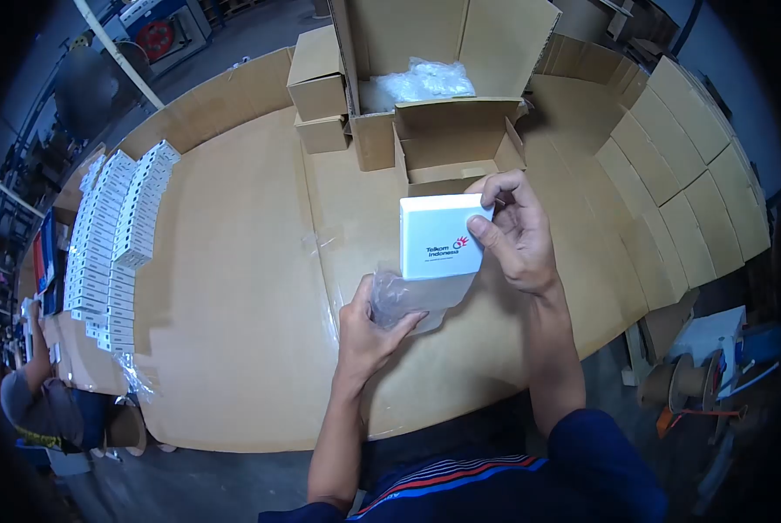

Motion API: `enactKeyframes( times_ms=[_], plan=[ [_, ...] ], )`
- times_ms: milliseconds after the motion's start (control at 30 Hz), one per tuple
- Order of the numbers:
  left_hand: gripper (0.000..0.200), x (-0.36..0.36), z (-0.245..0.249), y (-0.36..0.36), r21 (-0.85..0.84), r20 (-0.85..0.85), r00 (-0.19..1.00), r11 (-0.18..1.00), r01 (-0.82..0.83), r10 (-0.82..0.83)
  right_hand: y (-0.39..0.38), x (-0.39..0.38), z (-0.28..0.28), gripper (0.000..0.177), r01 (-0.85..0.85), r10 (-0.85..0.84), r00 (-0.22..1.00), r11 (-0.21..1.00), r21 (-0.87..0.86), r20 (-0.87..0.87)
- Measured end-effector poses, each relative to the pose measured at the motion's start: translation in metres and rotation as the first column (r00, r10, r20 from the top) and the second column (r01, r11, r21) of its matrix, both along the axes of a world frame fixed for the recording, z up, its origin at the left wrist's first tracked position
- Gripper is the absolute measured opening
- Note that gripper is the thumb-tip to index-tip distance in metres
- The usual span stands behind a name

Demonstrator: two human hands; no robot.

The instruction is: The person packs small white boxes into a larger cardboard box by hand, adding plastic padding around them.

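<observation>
A flat white box point(434, 228) printed "Telkom Indonesia" is held up over the cardboard-covered table. My right hand point(521, 231) pinches its upper right corner between thumb and fingers. Its lower end sits inside a clear plastic bag point(408, 301). Wrapped around that bag from below is my left hand point(373, 327), thumb across its front. Just beyond the white box stands an open cardboard box point(460, 139), its inside visible and its near side partly hidden by my right hand.
Stacked white units point(103, 231) form rows at the left. A large carton point(447, 39) holding clear plastic bags point(425, 80) stands at the back, beside smaller cartons point(316, 74). Brown boxes point(691, 174) are stacked at right. Another person point(46, 397) is at the far left.
</observation>
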State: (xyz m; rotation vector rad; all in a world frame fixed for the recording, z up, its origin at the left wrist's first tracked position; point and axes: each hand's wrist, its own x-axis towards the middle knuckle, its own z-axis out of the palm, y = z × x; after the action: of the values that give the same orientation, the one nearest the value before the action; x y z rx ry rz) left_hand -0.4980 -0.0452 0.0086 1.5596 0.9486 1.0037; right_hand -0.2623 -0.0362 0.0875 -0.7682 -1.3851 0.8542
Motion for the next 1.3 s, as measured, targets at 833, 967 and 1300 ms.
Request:
enactKeyframes(
  times_ms=[833,967,1300],
  plan=[
    [0.044,0.004,-0.034,0.005,-0.318,0.506,0.848,0.948,0.009,0.161,-0.027,-0.025,-0.091,0.028,-0.205,-0.052,0.889,0.844,-0.496,-0.455],
    [0.051,0.002,-0.035,0.010,-0.214,0.363,0.924,0.976,-0.041,0.118,-0.027,-0.032,-0.094,0.018,-0.252,-0.084,0.795,0.855,-0.454,-0.600],
    [0.061,0.011,-0.012,0.010,0.029,0.193,0.981,0.999,-0.016,0.010,-0.020,-0.034,-0.101,0.015,-0.170,-0.063,0.808,0.927,-0.333,-0.585]
  ],
)
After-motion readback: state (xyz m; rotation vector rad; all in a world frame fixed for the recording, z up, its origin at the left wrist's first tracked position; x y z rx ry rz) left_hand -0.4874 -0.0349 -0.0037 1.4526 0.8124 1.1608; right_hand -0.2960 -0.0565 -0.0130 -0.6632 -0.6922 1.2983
